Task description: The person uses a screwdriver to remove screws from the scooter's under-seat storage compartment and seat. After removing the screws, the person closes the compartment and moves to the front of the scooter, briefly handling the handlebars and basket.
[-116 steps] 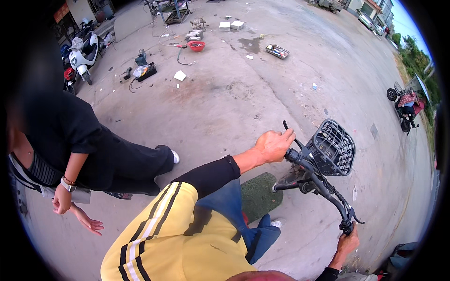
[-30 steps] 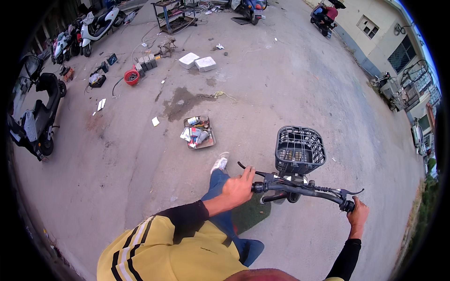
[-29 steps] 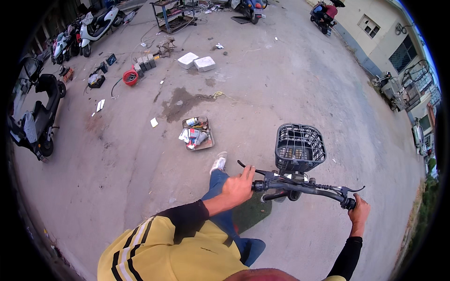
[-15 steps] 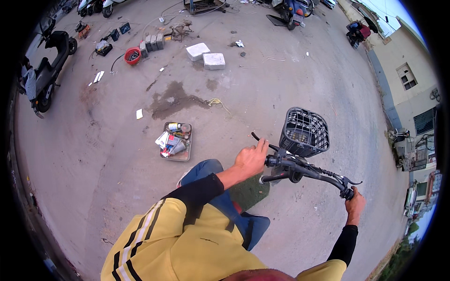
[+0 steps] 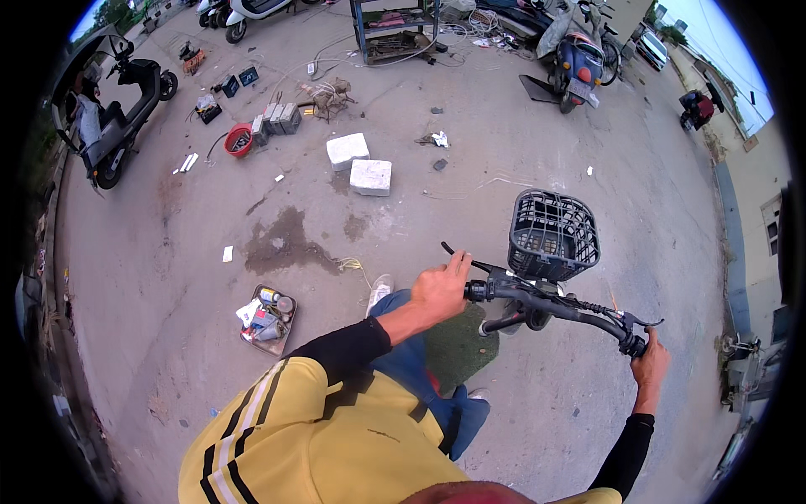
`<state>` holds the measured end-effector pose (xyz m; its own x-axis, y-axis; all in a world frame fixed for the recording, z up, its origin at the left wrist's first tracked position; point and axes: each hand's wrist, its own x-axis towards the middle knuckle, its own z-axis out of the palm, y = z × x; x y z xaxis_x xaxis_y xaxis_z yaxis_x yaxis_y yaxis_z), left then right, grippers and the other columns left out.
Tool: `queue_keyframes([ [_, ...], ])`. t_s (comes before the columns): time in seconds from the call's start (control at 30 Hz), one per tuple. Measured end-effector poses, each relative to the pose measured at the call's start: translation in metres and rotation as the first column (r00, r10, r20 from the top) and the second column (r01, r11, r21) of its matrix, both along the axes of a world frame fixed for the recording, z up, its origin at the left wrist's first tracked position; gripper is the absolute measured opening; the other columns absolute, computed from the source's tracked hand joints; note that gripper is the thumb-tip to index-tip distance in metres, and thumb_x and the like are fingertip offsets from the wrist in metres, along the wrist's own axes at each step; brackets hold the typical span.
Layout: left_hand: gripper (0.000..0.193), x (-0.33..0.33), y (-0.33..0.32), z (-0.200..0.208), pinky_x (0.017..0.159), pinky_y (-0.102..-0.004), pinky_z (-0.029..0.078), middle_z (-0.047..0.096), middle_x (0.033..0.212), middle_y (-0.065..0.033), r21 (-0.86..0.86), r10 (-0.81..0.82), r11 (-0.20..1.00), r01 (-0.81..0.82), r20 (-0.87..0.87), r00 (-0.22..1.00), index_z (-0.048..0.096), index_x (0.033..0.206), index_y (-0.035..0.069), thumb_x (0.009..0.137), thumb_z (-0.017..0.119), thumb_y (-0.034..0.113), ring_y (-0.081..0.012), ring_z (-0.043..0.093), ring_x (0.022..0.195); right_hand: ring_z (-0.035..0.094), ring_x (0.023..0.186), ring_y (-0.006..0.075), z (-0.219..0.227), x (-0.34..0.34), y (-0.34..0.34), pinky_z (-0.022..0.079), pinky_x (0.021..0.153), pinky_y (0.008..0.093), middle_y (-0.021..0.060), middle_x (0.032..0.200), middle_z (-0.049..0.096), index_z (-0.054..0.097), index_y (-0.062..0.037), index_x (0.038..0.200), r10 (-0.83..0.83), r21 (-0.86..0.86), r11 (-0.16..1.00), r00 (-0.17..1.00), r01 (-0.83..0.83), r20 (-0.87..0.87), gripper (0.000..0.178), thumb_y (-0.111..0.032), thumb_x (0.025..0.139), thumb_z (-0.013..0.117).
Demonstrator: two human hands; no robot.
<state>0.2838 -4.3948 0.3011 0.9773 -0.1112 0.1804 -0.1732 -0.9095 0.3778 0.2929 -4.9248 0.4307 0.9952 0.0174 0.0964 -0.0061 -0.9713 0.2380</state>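
My left hand [image 5: 437, 290] is closed round the left end of a black handlebar [image 5: 579, 315], two fingers stretched along the brake lever [image 5: 457, 252]. At the right end, my right hand [image 5: 651, 361] wraps the other grip, its fingers partly hidden from above. A black plastic basket [image 5: 554, 235] is mounted ahead of the bar, with nothing large in it. Beneath the handlebar lies a green mat-like footboard [image 5: 462, 346]. My legs are astride it, and a white shoe [image 5: 380, 288] shows on the ground to the left.
A tray [image 5: 290, 338] of cans and small packages lies left of me. Two pale blocks [image 5: 370, 178] sit ahead, with a red bucket [image 5: 238, 141] beyond. Parked scooters stand at left [image 5: 113, 118] and ahead right [image 5: 578, 71]. A wall [image 5: 764, 202] runs along the right.
I have moved forward with the handlebar: the tray has slid back and left in view, and the blocks look nearer. My left shoe has come into view farther forward. Both hands keep their hold.
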Motion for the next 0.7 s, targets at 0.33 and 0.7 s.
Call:
queue_keyframes([
  [0.33, 0.080, 0.476, -0.060, -0.007, 0.073, -0.0484, 0.060, 0.052, 0.153, -0.0116, 0.008, 0.275, 0.961, -0.275, -0.043, 0.960, 0.050, 0.145, 0.006, 0.072, 0.080, 0.017, -0.0378, 0.075, 0.088, 0.066, 0.110, 0.0316, 0.007, 0.612, -0.007, 0.057, 0.084, 0.0451, 0.0070, 0.132, 0.059, 0.055, -0.0212, 0.144, 0.257, 0.074, 0.962, 0.963, -0.263, 0.082, 0.083, -0.002, 0.067, 0.077],
  [0.7, 0.081, 0.946, -0.016, 0.012, 0.087, -0.0467, 0.059, 0.054, 0.149, -0.0122, 0.082, 0.429, 0.899, -0.430, 0.028, 0.903, 0.051, 0.145, 0.005, 0.070, 0.082, 0.014, -0.0362, 0.062, 0.124, 0.048, 0.144, 0.0305, 0.001, 1.154, 0.057, 0.049, 0.112, 0.0389, 0.0065, 0.153, 0.054, 0.054, -0.0112, 0.148, 0.516, -0.001, 0.856, 0.855, -0.517, 0.055, 0.077, -0.004, 0.073, 0.073],
])
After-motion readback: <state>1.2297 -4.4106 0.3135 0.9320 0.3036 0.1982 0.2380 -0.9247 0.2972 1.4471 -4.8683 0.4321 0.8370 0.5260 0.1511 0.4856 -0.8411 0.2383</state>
